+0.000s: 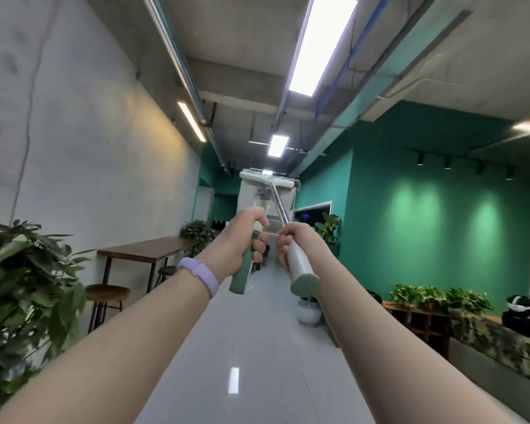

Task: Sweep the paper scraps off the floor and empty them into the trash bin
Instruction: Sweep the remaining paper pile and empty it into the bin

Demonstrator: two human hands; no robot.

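To the left of both grips stand a leafy plant (pixel 28 270), a wooden table (pixel 144 250) against the grey wall, and a round stool (pixel 107 293) beneath it. The left hand (pixel 242 240), with a purple wristband (pixel 201 275) behind it, has its fingers curled round a green handle (pixel 242 275); this looks like the dustpan's handle, though the pan itself is hidden beyond the fist. Just beside it, the right hand (pixel 291 243) grips the pale handle of the broom (pixel 300 267), whose metal pole runs up and away from the fist to the broom head (pixel 270 180), held high and well clear of the floor (pixel 257 347). Below the right grip sits a white pot (pixel 309 313); farther right, a low shelf with plants (pixel 435 296) lines the green wall. No paper scraps and no trash bin show anywhere. My guess is that the tools are being carried, either toward the scraps or between sweeping and emptying; I cannot tell which. The next move likely calls for lowering the broom head to the floor, setting the pan down, and looking down to find the scraps.
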